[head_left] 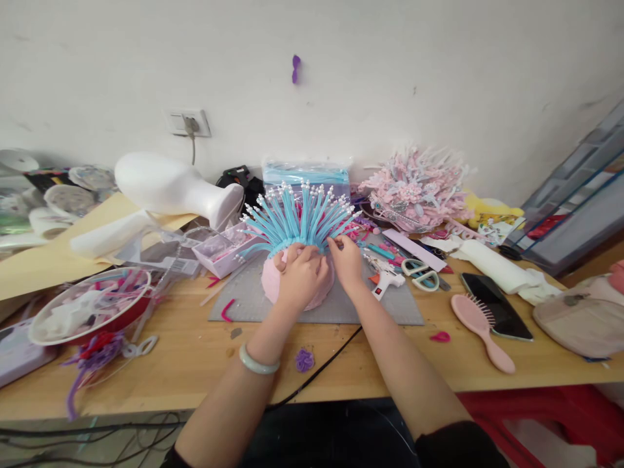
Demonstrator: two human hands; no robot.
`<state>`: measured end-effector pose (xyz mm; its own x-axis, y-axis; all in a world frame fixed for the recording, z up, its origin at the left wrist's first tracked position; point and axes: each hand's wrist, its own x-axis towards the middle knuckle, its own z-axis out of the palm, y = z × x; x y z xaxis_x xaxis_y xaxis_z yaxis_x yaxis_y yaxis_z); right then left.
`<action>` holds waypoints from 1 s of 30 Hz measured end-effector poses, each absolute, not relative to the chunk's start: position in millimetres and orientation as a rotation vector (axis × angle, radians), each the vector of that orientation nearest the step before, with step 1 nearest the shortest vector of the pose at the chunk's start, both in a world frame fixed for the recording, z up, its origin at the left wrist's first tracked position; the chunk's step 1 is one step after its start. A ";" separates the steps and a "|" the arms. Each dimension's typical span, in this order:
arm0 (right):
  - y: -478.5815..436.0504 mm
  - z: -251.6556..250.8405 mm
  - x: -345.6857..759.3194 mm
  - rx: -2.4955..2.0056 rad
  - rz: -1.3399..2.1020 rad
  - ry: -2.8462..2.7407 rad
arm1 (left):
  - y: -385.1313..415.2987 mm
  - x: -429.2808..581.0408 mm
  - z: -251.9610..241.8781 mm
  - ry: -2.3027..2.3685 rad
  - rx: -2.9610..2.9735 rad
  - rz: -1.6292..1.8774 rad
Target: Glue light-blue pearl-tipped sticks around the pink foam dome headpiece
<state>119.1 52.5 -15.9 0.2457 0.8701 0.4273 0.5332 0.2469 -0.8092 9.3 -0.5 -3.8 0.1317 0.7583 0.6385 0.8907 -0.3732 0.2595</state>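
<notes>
A pink rounded head form (269, 281) stands on a grey cutting mat (390, 307) at the middle of the wooden table. On it sits a fan of blue pearl-tipped stalks (297, 218). My left hand (299, 278) is pressed against the front of the form just under the blue fan, fingers curled together. A pale green bangle (257, 363) is on that wrist. My right hand (347, 262) pinches at the base of the fan on its right side. What the fingers hold, if anything, is hidden.
A white mannequin head (170, 185) lies at the back left. A pink flower headpiece (414, 188) sits back right. A white glue gun (386, 281), scissors (422, 273), a pink hairbrush (480, 328) and a phone (494, 304) lie to the right. A round tray (90, 305) is at left.
</notes>
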 end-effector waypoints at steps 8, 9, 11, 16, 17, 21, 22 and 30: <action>51.9 -15.1 119.1 -1.420 0.395 -1.419 | -0.5 9.3 -3.3 -1.631 -2.217 -1.051; 52.0 -15.1 119.1 -1.420 0.393 -1.420 | -0.5 9.3 -3.2 -1.632 -2.220 -1.050; 52.3 -15.3 119.2 -1.420 0.388 -1.424 | -0.4 9.2 -3.5 -1.634 -2.223 -1.045; 52.2 -15.4 119.2 -1.412 0.380 -1.425 | 0.4 8.5 -5.5 -1.609 -2.202 -1.021; 52.1 -15.4 119.3 -1.406 0.382 -1.421 | 0.6 8.5 -5.9 -1.606 -2.203 -1.019; 52.9 -14.5 120.3 -1.388 0.424 -1.398 | 0.8 8.6 -6.2 -1.607 -2.210 -1.026; 53.7 -14.1 120.7 -1.383 0.445 -1.392 | 0.7 8.7 -6.0 -1.609 -2.212 -1.027; 59.9 -9.1 122.3 -1.263 0.972 -1.097 | -0.6 9.4 -3.9 -1.641 -2.250 -1.027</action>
